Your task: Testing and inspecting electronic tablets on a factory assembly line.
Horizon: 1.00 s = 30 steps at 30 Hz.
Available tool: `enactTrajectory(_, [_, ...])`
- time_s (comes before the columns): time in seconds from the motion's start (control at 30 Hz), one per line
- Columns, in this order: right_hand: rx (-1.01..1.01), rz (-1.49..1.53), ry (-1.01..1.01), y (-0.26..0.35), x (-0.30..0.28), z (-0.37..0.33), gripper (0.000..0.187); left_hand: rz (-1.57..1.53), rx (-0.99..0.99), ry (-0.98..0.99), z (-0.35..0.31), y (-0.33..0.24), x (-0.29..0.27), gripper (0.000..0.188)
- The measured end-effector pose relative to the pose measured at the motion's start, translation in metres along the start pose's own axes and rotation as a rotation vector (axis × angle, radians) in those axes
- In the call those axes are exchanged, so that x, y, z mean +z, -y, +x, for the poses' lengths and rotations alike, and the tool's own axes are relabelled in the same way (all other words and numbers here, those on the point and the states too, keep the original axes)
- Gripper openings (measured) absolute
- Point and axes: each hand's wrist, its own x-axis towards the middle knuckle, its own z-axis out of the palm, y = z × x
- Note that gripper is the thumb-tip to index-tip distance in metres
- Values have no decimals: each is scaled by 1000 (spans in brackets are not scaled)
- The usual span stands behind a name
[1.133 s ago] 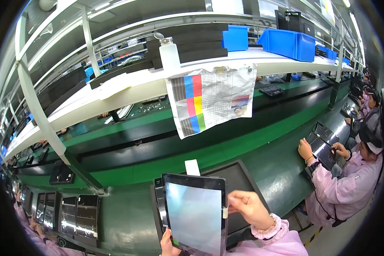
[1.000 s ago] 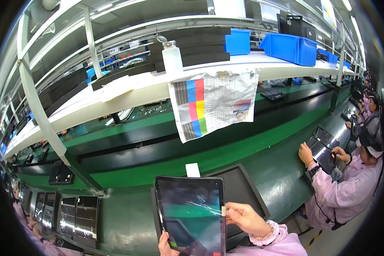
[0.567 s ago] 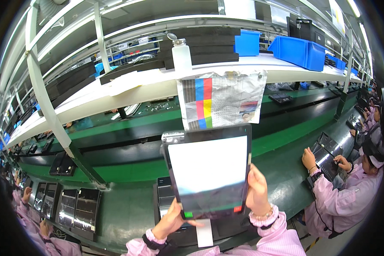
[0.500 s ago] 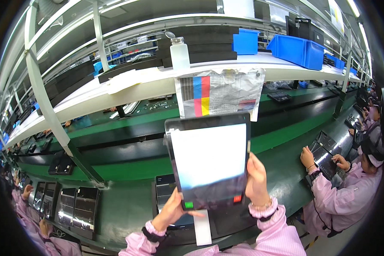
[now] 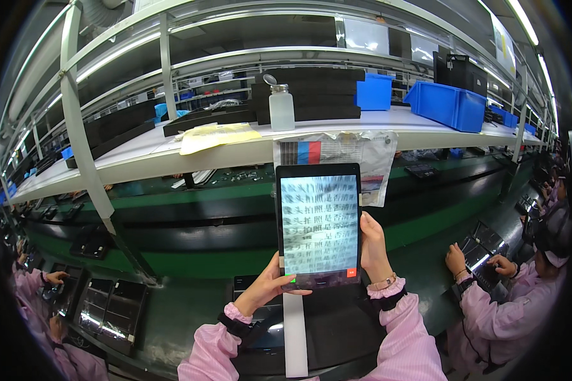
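Upright before me is a black-framed tablet [image 5: 319, 222], gripped at both sides. Its lit screen shows rows of dark printed characters, with a green square at lower left and a red one at lower right. My left hand [image 5: 267, 287] is closed on the lower left corner, its thumb over the glass at the green square. My right hand [image 5: 375, 247] holds the right edge; some of its fingers are hidden behind the tablet. A printed sheet [image 5: 378, 171] with colour blocks hangs from the shelf edge behind, partly covered by the tablet.
Below the tablet lie a white strip [image 5: 295, 336] and a black tray [image 5: 343, 330]. On the shelf stand a pump bottle [image 5: 281, 109], a blue bin [image 5: 448, 106] and yellow paper [image 5: 216, 138]. Co-workers handle devices at both sides; a metal post [image 5: 86, 140] rises at left.
The tablet now looks smaller and more upright. Its screen went from blank white to rows of characters. My left thumb has come onto the glass by the green square. The whole view has shifted.
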Motion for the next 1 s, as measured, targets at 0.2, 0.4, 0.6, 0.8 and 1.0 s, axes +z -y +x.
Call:
enactTrajectory(0.2, [-8, 27, 7, -4, -4, 1, 22, -37, -43, 3, 2, 2, -3, 68])
enactTrajectory(0.4, [-19, 62, 11, 0, -2, -2, 22, -70, -48, 30, -3, 2, -1, 71])
enactTrajectory(0.6, [-18, 46, -73, 6, 4, -29, 24, 165, -12, -74, -6, -6, 8, 53])
enactTrajectory(0.8, [-19, 12, -59, 3, 15, -64, 30, 444, 297, -402, -5, -11, 35, 29])
enactTrajectory(1.0, [-38, -45, -89, 16, 22, -84, 25, 666, 400, -630, -14, -6, 52, 31])
